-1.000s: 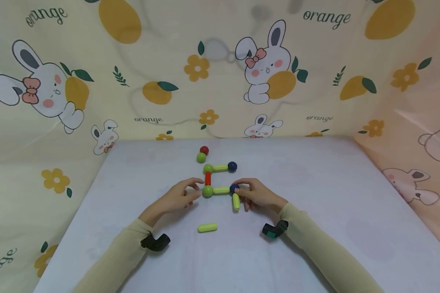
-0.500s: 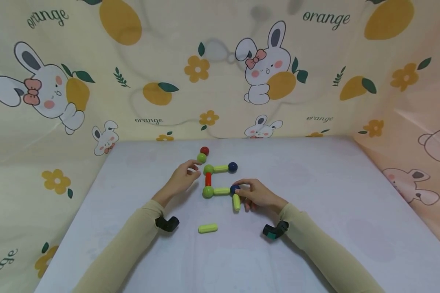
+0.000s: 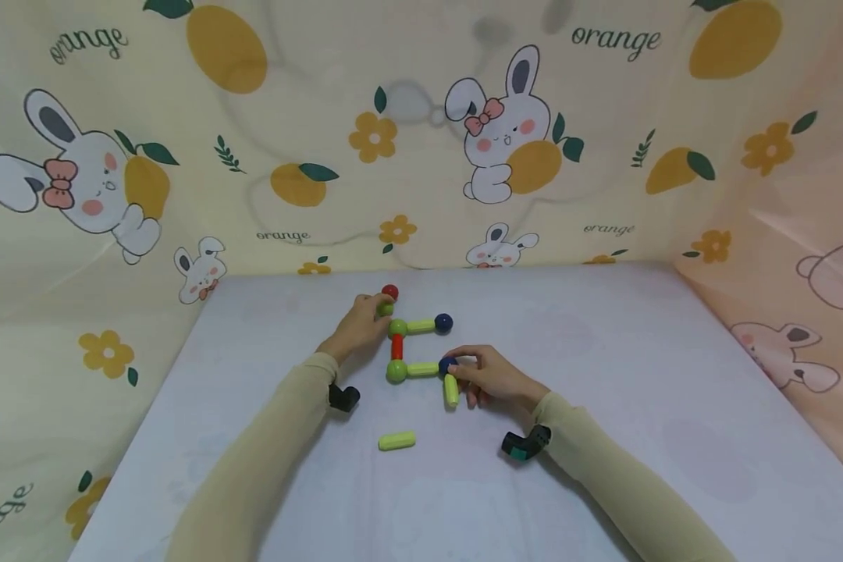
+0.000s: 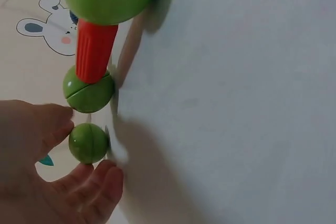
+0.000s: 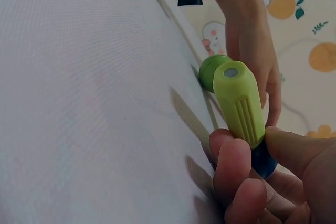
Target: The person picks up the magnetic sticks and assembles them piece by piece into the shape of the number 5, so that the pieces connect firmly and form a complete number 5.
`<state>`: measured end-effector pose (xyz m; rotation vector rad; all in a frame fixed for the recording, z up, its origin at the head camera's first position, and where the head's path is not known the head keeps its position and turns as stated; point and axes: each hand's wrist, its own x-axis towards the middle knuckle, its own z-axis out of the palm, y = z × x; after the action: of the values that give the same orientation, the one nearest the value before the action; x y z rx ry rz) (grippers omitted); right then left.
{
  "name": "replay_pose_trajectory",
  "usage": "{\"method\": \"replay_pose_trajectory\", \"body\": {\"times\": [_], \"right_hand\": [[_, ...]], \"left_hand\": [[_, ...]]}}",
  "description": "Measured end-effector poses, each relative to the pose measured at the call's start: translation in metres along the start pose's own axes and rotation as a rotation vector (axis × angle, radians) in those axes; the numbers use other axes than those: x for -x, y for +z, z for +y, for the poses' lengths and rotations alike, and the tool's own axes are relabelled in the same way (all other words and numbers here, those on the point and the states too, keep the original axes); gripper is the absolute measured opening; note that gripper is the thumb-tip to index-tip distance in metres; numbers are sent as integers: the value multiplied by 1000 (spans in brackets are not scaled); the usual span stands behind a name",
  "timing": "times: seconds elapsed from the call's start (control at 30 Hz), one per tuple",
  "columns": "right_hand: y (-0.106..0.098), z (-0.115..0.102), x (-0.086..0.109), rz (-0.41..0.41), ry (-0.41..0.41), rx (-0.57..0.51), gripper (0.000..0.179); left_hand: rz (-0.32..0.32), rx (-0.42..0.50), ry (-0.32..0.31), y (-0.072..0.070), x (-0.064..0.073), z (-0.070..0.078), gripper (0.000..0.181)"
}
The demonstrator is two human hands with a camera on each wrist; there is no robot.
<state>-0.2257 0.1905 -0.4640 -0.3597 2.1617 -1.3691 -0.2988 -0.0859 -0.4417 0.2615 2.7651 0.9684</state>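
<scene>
My left hand [image 3: 358,328] is at a loose green ball [image 4: 89,144], with thumb and fingers curled around it on opposite sides. A red ball [image 3: 390,292] lies just beyond. My right hand [image 3: 495,378] pinches a dark blue ball [image 5: 264,162], from which a yellow-green magnetic rod [image 5: 240,106] sticks out towards me. That ball ends a joined shape: a yellow-green rod [image 3: 423,369] leads to a green ball [image 3: 396,371], then a red rod [image 3: 397,347], another green ball [image 3: 397,329], a yellow-green rod [image 3: 421,326] and a second dark blue ball [image 3: 443,322].
A loose yellow-green rod [image 3: 396,441] lies on the white tabletop [image 3: 604,351] nearer to me. Behind the table hangs a patterned cloth [image 3: 421,187] with rabbits and oranges. Each wrist wears a black camera mount [image 3: 527,442].
My left hand has moved away from me, from beside the shape's near green ball to the loose green ball, and its fingers have closed round it. The right hand has kept its hold.
</scene>
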Motion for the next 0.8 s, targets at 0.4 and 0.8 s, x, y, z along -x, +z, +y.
{"method": "replay_pose_trajectory", "body": {"times": [0.4,0.8], "right_hand": [[-2,-8,0,-1,-25,-14,47],[0,1,1,-24,-42,-18,49]], "left_hand": [[-17,-157,-39,-23,-1,-16,35],[50,36,72,-24,38,-20,42]]}}
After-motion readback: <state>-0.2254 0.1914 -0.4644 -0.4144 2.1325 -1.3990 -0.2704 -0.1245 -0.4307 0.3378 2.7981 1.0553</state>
